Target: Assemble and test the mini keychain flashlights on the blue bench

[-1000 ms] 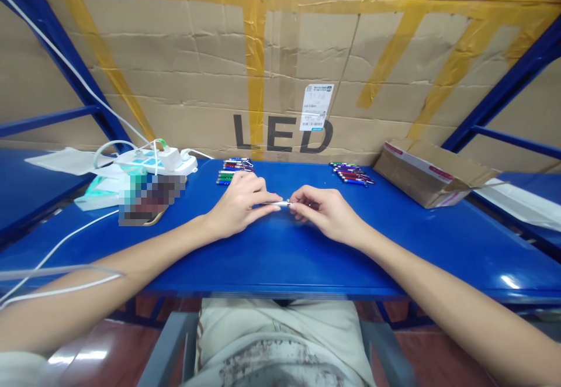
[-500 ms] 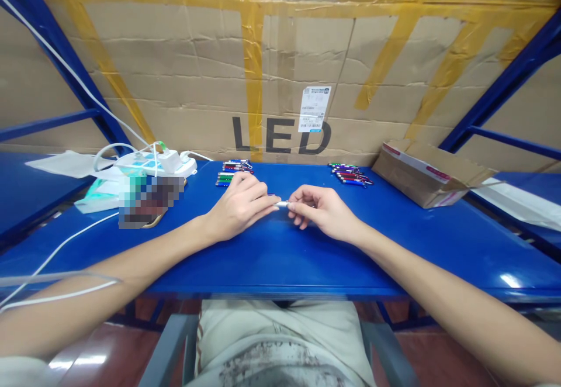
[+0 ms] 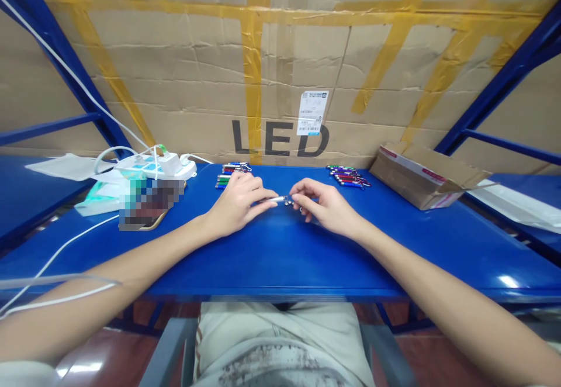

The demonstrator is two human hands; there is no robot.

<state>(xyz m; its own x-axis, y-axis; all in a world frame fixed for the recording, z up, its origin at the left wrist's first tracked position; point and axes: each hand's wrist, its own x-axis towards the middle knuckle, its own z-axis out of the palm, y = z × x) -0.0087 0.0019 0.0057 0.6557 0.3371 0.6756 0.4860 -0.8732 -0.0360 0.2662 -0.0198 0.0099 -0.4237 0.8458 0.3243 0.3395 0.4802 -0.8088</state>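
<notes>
Over the middle of the blue table [image 3: 280,258], my left hand [image 3: 239,203] is closed on a slim silver penlight-like tube [image 3: 276,199], pinched between thumb and fingers. Its end points toward my right hand [image 3: 318,200]. Small shiny round pieces [image 3: 288,202] show between the tube's end and my right fingertips. The right thumb and index finger are pinched together, but what they hold is too small to name. Behind my left hand lies a group of coloured slim tubes [image 3: 223,180], partly hidden by it. A second such group [image 3: 348,178], with clips, lies behind my right hand.
An open cardboard box [image 3: 412,179] stands at the back right. On the left are a white power strip [image 3: 188,169] with cables, a phone [image 3: 153,223] partly blurred out, and a plastic packet [image 3: 99,203]. A large taped carton [image 3: 197,83] closes off the back.
My right fingertips have drawn slightly away from the tube's end, and small shiny round pieces now show between. My left hand still grips the tube. The view has tilted slightly.
</notes>
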